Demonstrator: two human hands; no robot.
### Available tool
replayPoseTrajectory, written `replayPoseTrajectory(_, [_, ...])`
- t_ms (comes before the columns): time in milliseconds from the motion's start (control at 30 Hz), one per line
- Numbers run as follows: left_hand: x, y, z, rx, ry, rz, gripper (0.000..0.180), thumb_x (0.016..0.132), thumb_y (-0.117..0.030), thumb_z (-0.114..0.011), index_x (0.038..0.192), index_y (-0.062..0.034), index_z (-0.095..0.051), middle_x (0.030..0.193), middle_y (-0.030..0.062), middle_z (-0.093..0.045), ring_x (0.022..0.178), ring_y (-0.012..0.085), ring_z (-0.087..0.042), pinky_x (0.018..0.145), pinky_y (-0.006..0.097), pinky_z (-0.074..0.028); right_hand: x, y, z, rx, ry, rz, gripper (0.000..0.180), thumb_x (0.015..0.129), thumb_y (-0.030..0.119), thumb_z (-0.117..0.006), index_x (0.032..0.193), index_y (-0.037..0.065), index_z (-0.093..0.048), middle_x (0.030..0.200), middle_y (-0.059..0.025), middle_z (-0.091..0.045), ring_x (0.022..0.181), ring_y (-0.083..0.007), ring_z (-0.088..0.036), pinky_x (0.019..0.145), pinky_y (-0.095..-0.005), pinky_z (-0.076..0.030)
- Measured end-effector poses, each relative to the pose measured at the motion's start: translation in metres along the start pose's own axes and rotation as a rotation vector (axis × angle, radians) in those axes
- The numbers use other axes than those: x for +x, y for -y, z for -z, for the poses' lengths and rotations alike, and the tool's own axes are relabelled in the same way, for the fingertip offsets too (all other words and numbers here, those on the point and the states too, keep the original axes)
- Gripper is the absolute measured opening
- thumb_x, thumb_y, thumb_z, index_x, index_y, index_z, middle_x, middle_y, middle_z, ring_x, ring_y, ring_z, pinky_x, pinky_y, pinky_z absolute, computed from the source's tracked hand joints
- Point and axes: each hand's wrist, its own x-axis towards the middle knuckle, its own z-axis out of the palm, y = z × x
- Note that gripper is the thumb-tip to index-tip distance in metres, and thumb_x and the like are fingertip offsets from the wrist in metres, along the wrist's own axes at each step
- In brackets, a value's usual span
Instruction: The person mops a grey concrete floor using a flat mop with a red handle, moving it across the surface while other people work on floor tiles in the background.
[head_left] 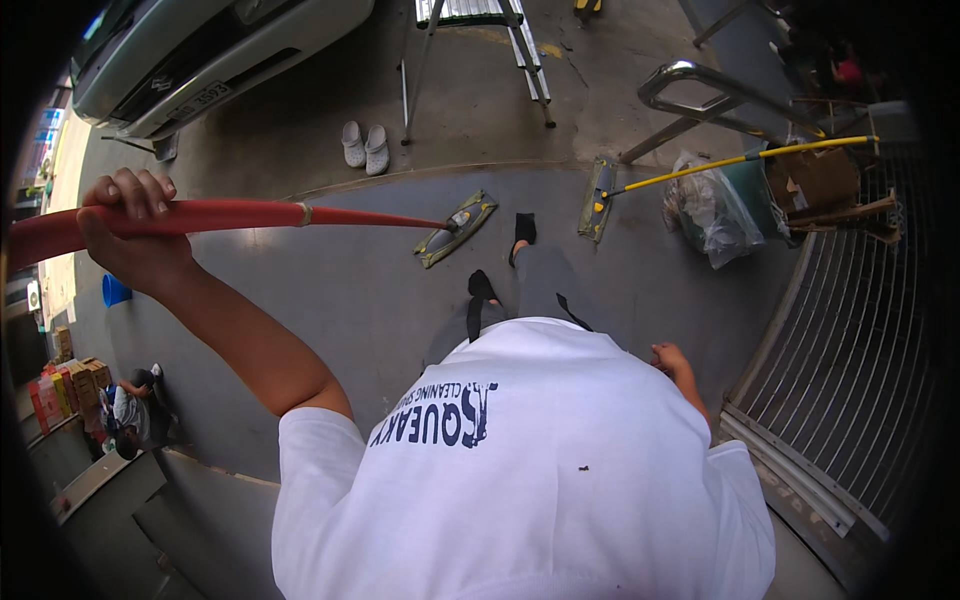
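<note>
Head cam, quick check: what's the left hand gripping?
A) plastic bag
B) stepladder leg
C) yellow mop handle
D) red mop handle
D: the left hand is wrapped around the red mop handle, which runs down to a flat mop head on the grey floor; the yellow-handled mop leans untouched by the bagged bin.

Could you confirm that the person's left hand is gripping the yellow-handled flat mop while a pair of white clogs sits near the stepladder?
Not quite: the head view shows the left hand gripping the red-handled flat mop. The yellow-handled flat mop leans unheld by the railing. The white clogs do sit near the stepladder.
</note>
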Motion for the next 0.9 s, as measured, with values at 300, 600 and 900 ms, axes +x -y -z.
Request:
replayPoseTrajectory(300, [-0.005,-0.005,0.032,-0.062,0.041,-0.040,0.037,0.084,-0.044,-0.049,0.082,-0.0069,-0.050,0.055,0.0000,-0.038,0.047,0.0112,-0.037,0.053,0.028,-0.036,-0.067,0.180,-0.012,0.033,0.006,0.575,0.032,0.085,0.033,-0.049,0.105,0.008,-0.052,0.086,-0.0061,-0.059,0.065,-0.0132,-0.057,0.055,-0.0264,-0.042])
replayPoseTrajectory(600, [-0.009,-0.011,0.028,-0.034,-0.048,-0.025,0.038,0.078,-0.045,-0.055,0.078,-0.0072,-0.050,0.054,-0.0008,-0.037,0.048,0.0114,-0.037,0.054,0.028,-0.034,-0.055,0.163,0.000,-0.013,0.048,0.430,0.032,0.085,0.033,-0.049,0.106,0.009,-0.052,0.085,-0.0062,-0.058,0.066,-0.0145,-0.057,0.055,-0.0276,-0.043])
replayPoseTrajectory(900, [-0.014,-0.013,0.044,-0.029,-0.028,-0.050,0.041,0.079,-0.048,-0.052,0.079,-0.0074,-0.049,0.053,-0.0011,-0.038,0.046,0.0107,-0.037,0.054,0.028,-0.035,-0.036,0.114,-0.003,0.000,0.040,0.241,0.032,0.084,0.032,-0.050,0.104,0.007,-0.052,0.082,-0.0088,-0.058,0.062,-0.0174,-0.057,0.051,-0.0292,-0.043])
